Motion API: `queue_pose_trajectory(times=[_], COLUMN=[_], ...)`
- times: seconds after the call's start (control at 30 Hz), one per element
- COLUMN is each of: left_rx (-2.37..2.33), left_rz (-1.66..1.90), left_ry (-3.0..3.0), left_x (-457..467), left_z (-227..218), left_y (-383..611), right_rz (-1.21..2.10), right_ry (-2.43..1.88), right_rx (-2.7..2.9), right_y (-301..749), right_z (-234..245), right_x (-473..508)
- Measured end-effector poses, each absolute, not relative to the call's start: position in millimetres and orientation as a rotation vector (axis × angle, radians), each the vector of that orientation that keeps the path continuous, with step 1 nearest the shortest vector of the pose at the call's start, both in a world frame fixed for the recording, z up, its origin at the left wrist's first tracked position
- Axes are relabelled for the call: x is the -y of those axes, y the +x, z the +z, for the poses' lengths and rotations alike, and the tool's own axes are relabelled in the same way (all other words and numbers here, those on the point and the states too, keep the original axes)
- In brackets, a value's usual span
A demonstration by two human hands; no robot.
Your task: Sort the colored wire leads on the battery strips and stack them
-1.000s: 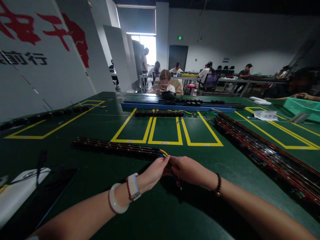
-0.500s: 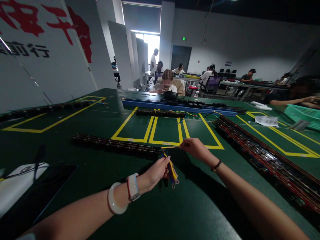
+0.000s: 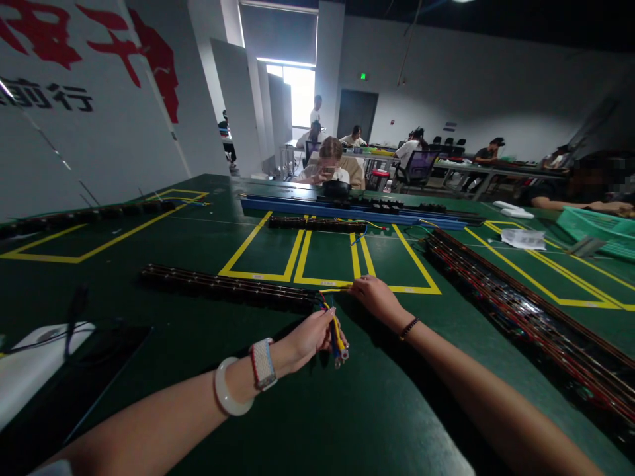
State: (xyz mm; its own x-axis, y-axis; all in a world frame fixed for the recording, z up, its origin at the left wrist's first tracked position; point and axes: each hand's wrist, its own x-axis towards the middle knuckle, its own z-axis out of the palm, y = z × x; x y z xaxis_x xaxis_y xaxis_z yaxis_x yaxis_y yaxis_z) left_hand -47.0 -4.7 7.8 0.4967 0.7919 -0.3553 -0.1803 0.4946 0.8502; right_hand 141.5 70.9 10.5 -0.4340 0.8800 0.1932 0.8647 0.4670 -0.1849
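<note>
A long black strip-shaped assembly (image 3: 228, 285) with thin metal rods along it lies on the green table (image 3: 198, 410). Several coloured wires come out of its right end. My left hand (image 3: 312, 338) is closed round a bundle of wires (image 3: 338, 340), yellow, blue and red, whose ring terminals hang below the fingers. A single yellow wire (image 3: 333, 290) runs from the same end to my right hand (image 3: 374, 296), whose fingertips pinch its far end. What the right fingers cover is hidden.
A long assembly with red wires (image 3: 526, 317) lies at the right. Behind are a shorter black strip (image 3: 317, 225) and a blue rail (image 3: 297, 206). A green basket (image 3: 595, 231) stands far right. A white device (image 3: 34, 363) lies at left. Several people sit beyond the table.
My right hand has moved slightly left, nearer the strip's end, with the yellow wire still pinched. My left hand has barely shifted and still holds the bundle.
</note>
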Motion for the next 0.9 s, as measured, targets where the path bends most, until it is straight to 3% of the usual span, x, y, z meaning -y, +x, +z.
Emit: queue_pose_trajectory(times=[0.27, 0.53, 0.9], left_rx=[-0.813, -0.772, -0.769], left_rz=[0.648, 0.708, 0.684], left_ry=[0.853, 0.834, 0.854], left_x=[-1, -2, -1], left_z=[1, -5, -1], left_y=[-49, -49, -49], right_rz=[-0.097, 0.236, 0.447], right_ry=[-1.224, -0.813, -0.660], right_rx=[2.593, 2.856, 2.892], right_y=[150, 144, 139], right_z=[25, 75, 73], right_x=[-49, -10, -13])
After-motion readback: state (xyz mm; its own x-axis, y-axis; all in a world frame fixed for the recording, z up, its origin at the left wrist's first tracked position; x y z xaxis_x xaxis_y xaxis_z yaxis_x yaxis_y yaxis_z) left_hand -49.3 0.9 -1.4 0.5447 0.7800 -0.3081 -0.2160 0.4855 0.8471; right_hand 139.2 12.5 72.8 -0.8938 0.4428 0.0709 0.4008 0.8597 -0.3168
